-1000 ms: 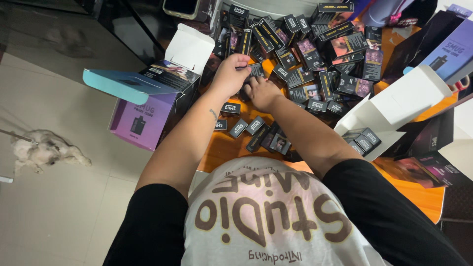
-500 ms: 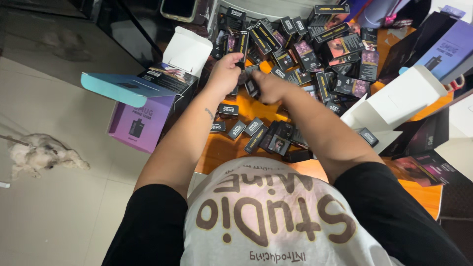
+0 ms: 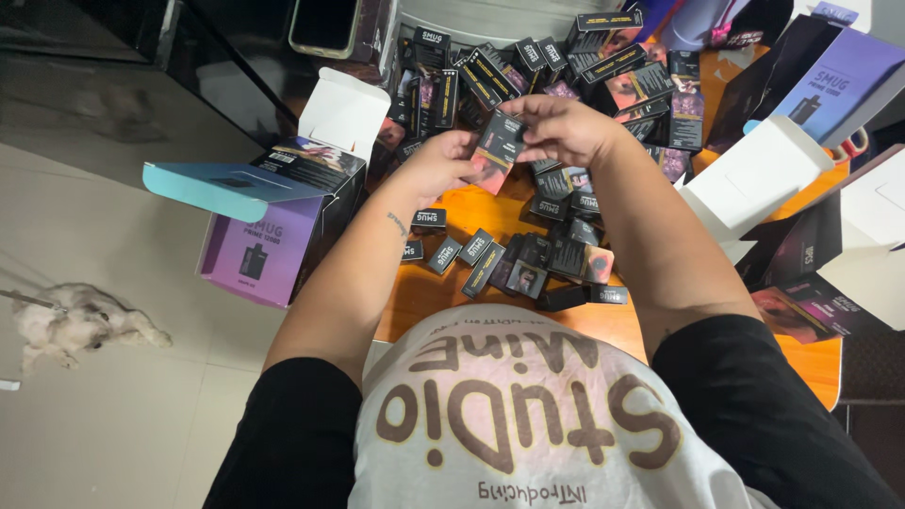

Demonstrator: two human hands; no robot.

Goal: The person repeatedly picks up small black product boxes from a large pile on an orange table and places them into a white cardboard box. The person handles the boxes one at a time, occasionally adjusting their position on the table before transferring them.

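My left hand point(image 3: 438, 165) and my right hand point(image 3: 564, 127) hold one small black box with a pink picture point(image 3: 494, 154) between them, lifted above the orange table point(image 3: 471, 209). The left hand grips its lower end, the right hand its upper end. Below and beyond the hands lies a heap of many similar small black boxes point(image 3: 603, 80). A loose cluster of them point(image 3: 528, 264) sits near my belly.
A purple carton with open teal and white flaps point(image 3: 269, 212) stands at the table's left edge. Open white-lined cartons point(image 3: 768, 174) are at the right. A phone point(image 3: 322, 25) lies at the top. A small light-coloured dog point(image 3: 71, 320) rests on the tiled floor at left.
Both hands were down among the boxes on the table; now they have risen with one small black box held between them. The view has shifted slightly.
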